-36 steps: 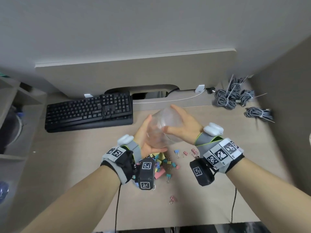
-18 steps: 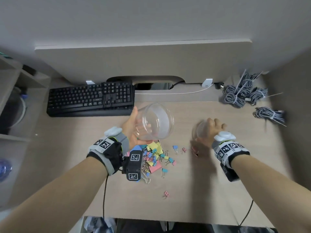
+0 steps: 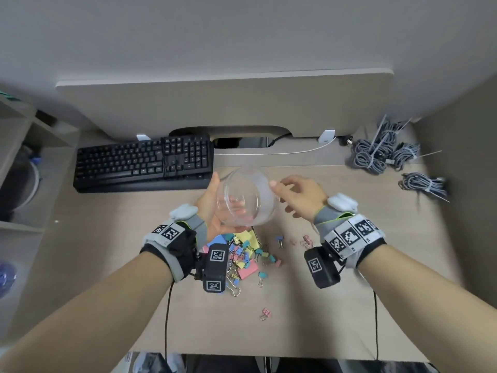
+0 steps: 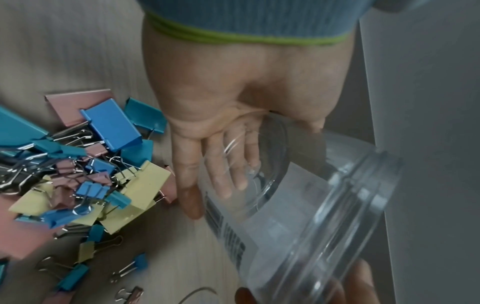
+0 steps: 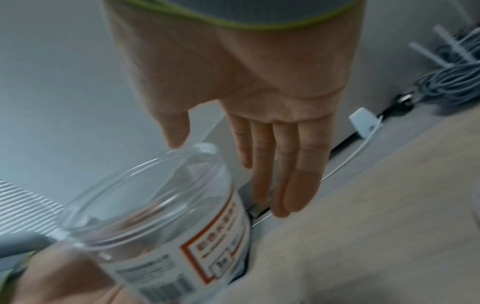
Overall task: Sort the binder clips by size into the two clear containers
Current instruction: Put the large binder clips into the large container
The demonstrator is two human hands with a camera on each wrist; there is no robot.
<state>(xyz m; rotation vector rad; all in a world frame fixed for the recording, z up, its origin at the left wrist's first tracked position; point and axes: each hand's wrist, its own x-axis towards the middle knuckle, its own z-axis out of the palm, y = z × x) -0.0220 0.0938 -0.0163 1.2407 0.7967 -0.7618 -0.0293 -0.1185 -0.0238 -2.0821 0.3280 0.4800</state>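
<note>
My left hand holds a clear, empty plastic container tilted above the desk, its mouth facing up and toward me. In the left wrist view the fingers lie under the base of the container. My right hand is empty with straight fingers, its fingertips at the container's right rim. The right wrist view shows the thumb just above the rim of the labelled container. A pile of pastel binder clips, large and small, lies on the desk under the container. I see no second container.
A black keyboard lies at the back left. Grey cable bundles sit at the back right. A few small clips lie right of the pile, and a stray pink clip nearer the front edge. Shelves stand at the left.
Half a second ago my right hand was out to the right, low over the desk on something clear. It has come back empty to the container's rim. My left hand kept hold of the container.
</note>
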